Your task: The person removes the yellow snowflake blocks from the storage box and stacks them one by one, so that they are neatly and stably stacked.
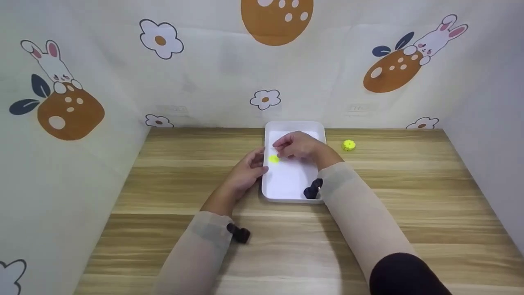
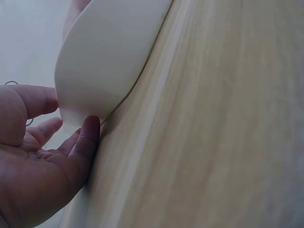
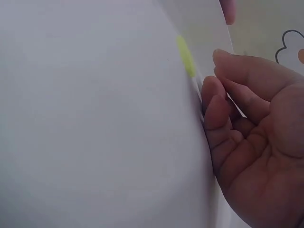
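Note:
A white rectangular tray [image 1: 292,180] lies on the wooden table. My left hand [image 1: 245,170] is at its left side, fingers and thumb touching the outer wall [image 2: 102,61] and rim. Over the tray, my right hand [image 1: 299,145] has loosely bent fingers, with thumb and index tips close together and nothing visible between them. A flat yellow piece [image 1: 274,159] lies in the tray near the left wall, just below the right fingertips. Seen edge-on in the right wrist view, the yellow piece [image 3: 186,56] is apart from the right hand [image 3: 251,128].
To the right of the tray, a round yellow piece with a notched edge [image 1: 348,145] sits on the table [image 1: 409,196]. A patterned cloth wall [image 1: 213,73] rises behind. Black wrist cameras [image 1: 238,233] are strapped on both sleeves.

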A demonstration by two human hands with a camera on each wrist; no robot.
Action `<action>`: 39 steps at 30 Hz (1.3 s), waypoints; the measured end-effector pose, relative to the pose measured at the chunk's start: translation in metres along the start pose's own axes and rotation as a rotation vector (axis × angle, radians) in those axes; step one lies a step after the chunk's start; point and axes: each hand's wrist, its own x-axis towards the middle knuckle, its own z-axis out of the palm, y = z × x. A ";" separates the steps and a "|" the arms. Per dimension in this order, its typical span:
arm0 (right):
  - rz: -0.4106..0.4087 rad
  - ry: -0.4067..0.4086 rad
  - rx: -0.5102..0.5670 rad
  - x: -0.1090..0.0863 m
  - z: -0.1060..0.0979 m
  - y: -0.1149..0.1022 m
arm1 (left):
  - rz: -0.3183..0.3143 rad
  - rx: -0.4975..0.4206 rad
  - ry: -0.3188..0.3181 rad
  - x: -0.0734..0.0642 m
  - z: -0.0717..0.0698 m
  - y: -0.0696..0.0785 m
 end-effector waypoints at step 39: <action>-0.020 0.031 0.049 -0.005 -0.002 -0.010 | -0.031 0.017 0.001 -0.001 -0.001 0.004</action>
